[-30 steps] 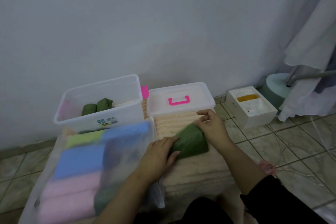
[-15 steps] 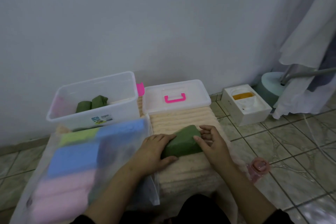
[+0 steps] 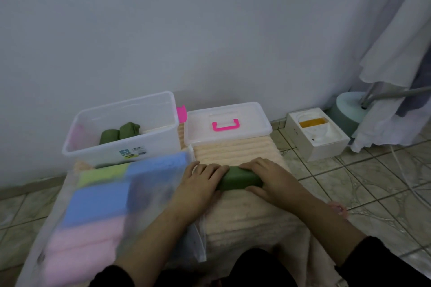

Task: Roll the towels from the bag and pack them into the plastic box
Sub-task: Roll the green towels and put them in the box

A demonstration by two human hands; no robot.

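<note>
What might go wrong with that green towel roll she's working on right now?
1. The green towel roll is held only by the left hand and right hand pressing its ends; lifted loosely, it may unroll.
2. The plastic box sits behind the bag of towels, so an arm reaching over might knock the bag.

A rolled towel (image 3: 240, 179) is being held on the mat (image 3: 235, 154) between both hands, the bag (image 3: 112, 205) lying left, the plastic box (image 3: 121, 128) and lid (image 3: 227, 123) behind.
</note>
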